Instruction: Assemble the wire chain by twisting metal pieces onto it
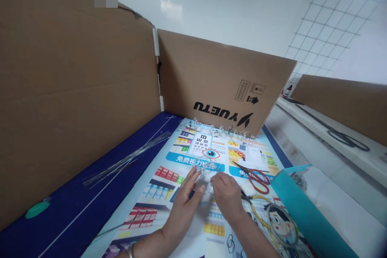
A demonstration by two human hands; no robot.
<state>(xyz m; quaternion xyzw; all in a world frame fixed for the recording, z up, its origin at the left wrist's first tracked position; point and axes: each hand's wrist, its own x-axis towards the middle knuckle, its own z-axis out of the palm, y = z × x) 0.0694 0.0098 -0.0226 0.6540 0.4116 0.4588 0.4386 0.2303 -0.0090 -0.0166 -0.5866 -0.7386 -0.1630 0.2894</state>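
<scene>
Between my hands, over the printed poster mat (pixel 193 209), lies a small tangle of clear beads and thin wire (pixel 208 169). My left hand (pixel 187 195) rests at its left side, fingers apart, with the fingertips touching or very near it. On the right side, my right hand (pixel 226 193) has its fingers closed at the tangle's edge; what they pinch is too small to make out. Red-handled scissors (pixel 258 179) lie to the right of my right hand. Yellow-handled pliers (pixel 260 209) are partly behind my right wrist.
Cardboard panels (pixel 217 80) stand at the back and left. Thin wires (pixel 130 159) lie on the blue surface at left, near a green object (pixel 37 209). More wire pieces (pixel 223 131) line the back. A teal-edged box (pixel 311 213) and a tape roll (pixel 282 225) sit at right.
</scene>
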